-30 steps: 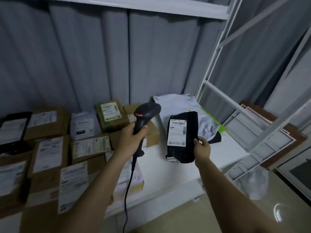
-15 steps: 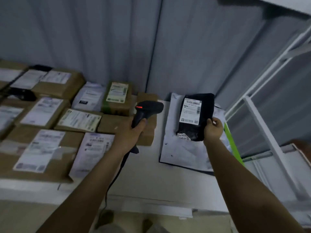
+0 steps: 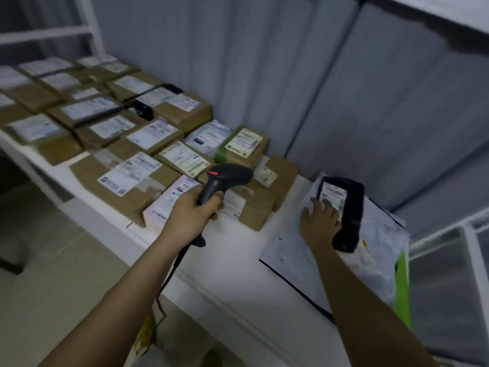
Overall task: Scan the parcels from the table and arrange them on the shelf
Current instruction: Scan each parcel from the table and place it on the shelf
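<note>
Now the black parcel (image 3: 349,213) lies flat on the white mailer bag (image 3: 370,255) on the shelf (image 3: 238,260), no longer lifted; the right hand (image 3: 320,223) rests on it, fingers straight. Meanwhile the left hand (image 3: 193,213) grips the scanner (image 3: 225,178); label print is too blurred to read.

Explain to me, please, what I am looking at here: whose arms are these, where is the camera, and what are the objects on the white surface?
There is no machine here. The arms belong to a person, and the single camera sits on that person's head, looking forward and down.

The left hand grips a black barcode scanner with a cable hanging from it. The right hand lies with spread fingers on a black parcel bearing a white label; whether it grips the parcel I cannot tell. That parcel lies on a white plastic mailer bag.

All this is on a white shelf. To the left lie many brown cardboard parcels with labels, close together.
</note>
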`<state>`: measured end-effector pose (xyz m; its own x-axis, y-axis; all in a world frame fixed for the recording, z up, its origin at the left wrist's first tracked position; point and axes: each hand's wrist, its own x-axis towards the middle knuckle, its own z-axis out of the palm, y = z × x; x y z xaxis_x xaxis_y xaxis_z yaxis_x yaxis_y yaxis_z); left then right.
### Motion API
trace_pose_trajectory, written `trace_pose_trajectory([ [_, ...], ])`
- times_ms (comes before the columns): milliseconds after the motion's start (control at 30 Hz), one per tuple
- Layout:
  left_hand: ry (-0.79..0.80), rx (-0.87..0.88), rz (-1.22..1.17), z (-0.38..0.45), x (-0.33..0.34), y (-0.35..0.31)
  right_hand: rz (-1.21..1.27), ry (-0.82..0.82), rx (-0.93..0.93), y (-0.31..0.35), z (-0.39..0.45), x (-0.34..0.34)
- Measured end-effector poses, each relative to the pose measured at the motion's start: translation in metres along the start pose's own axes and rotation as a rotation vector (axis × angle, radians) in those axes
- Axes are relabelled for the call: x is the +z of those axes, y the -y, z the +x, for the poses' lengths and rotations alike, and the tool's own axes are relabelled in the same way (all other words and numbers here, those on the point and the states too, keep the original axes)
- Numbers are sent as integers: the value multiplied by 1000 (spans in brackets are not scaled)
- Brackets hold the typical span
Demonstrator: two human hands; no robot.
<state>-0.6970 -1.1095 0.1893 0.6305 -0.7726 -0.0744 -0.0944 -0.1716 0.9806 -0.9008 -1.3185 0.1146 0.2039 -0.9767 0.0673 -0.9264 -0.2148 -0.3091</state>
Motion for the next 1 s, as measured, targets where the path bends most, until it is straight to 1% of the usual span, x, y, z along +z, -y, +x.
trace_pose_trajectory([
  [67,-72,1,-6,-5,-17,3,144,-70,-184,45,-6,4],
  [133,-156,-13,-17,-12,-40,4,254,-105,-391,95,-18,8],
  [233,-324,-55,-53,-23,-87,13,268,-104,-678,176,-50,15],
  [300,-473,-78,-88,-30,-123,20,306,-58,-853,232,-75,22],
  [367,-598,-102,-100,-36,-162,27,331,52,-972,288,-100,34],
  [500,-815,-102,-127,-44,-252,42,272,241,-1164,397,-147,61],
  [633,-967,-107,-105,-51,-357,58,240,316,-1302,501,-187,90],
  [700,-1014,-124,-97,-57,-410,65,258,345,-1358,552,-208,105],
  [767,-1057,-136,-86,-64,-460,73,243,332,-1418,604,-230,121],
  [867,-1134,-84,-70,-74,-532,82,197,319,-1512,676,-265,143],
  [1000,-1240,-97,-18,-87,-618,92,167,397,-1579,762,-317,166],
])
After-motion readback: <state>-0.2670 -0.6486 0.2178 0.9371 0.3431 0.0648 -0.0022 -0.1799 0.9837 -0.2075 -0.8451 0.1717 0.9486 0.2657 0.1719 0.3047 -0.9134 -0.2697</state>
